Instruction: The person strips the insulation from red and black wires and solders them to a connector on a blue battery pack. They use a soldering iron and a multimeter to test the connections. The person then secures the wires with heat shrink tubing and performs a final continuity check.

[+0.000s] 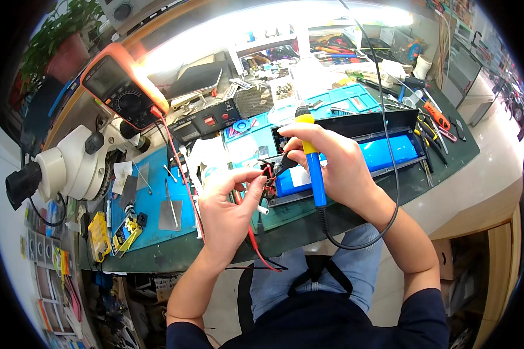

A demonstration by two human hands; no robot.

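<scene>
Worn was a dark navy top [314,323] with short sleeves [423,317] that ended near the elbows, and light-blue jeans [276,285] with a faded look. Black straps [339,276] slanted across the front of the jeans.

From above the near side of the blue-wrapped battery pack [375,154], 1 head-worn fisheye view looks down at close range, facing past the pack to the white shelf [268,42] beyond it.

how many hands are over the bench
2: the left hand by the red wires, the right hand holding the blue-and-yellow corded tool
</scene>
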